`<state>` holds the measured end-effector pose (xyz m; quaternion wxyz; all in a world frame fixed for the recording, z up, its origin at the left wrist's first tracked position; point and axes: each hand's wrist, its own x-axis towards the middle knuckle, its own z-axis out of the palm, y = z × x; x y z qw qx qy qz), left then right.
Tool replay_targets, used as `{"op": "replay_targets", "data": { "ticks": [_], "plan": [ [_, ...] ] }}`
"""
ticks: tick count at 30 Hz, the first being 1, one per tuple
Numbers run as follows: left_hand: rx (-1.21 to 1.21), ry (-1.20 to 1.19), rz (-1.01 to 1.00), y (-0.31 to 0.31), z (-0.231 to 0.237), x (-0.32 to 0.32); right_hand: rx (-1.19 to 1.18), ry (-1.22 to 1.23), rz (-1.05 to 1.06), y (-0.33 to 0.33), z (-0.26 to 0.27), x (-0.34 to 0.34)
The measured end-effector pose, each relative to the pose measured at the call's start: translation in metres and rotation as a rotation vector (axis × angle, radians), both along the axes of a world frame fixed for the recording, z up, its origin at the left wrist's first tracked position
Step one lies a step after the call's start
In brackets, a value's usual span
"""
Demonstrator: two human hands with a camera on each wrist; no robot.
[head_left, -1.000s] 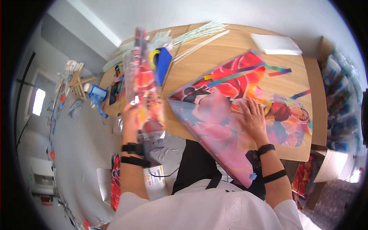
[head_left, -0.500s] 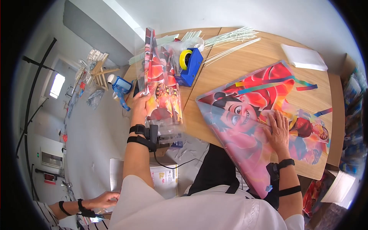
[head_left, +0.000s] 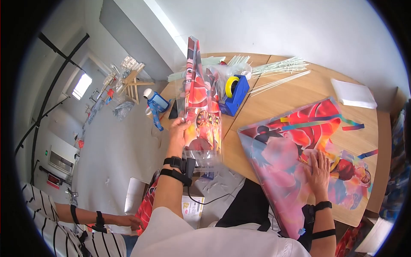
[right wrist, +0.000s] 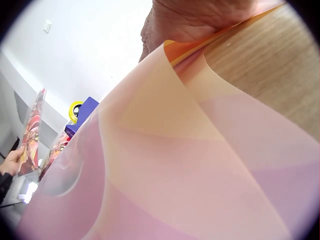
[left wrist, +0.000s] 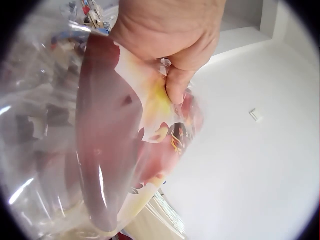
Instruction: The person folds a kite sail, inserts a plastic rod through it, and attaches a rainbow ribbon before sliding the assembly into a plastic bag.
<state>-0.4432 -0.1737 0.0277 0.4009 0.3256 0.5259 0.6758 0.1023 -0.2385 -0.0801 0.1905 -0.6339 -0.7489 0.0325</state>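
Observation:
My left hand (head_left: 177,132) grips the edge of a clear plastic bag (head_left: 201,156) with a folded, red-and-yellow printed kite (head_left: 198,96) inside, held up over the table's left side. In the left wrist view the thumb of that hand (left wrist: 165,30) presses on the bag, its fingers hidden behind. A triangular kite (head_left: 287,154) with a cartoon figure lies spread on the wooden table (head_left: 246,124), its near corner hanging over the edge. My right hand (head_left: 319,173) rests on it, fingers straight. The right wrist view shows the kite's pale underside (right wrist: 150,150) below the palm (right wrist: 195,22).
A blue tape dispenser (head_left: 235,100) with yellow tape stands beside the bag. Thin pale rods (head_left: 280,66) and a white stack of sheets (head_left: 353,93) lie at the back. Ribbon strips (head_left: 312,122) lie across the kite. Another person's hand (head_left: 136,222) shows at lower left.
The head view has swung left, so the table sits further right and lower. My left hand still holds up the bag; my right stays on the kite. Another person has come into view.

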Motion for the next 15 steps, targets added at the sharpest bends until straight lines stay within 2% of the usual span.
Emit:
{"op": "replay_targets", "data": {
  "ticks": [8, 10, 15],
  "plan": [
    [-0.016, -0.017, -0.058, -0.018, 0.015, 0.013, 0.003, -0.049, 0.015, 0.002, -0.006, 0.003],
    [0.036, -0.068, -0.112, -0.021, 0.020, 0.018, -0.006, -0.061, 0.019, 0.001, -0.009, 0.002],
    [0.104, -0.114, -0.103, -0.022, 0.021, 0.026, 0.022, -0.060, 0.014, 0.003, -0.010, 0.003]
  ]
}}
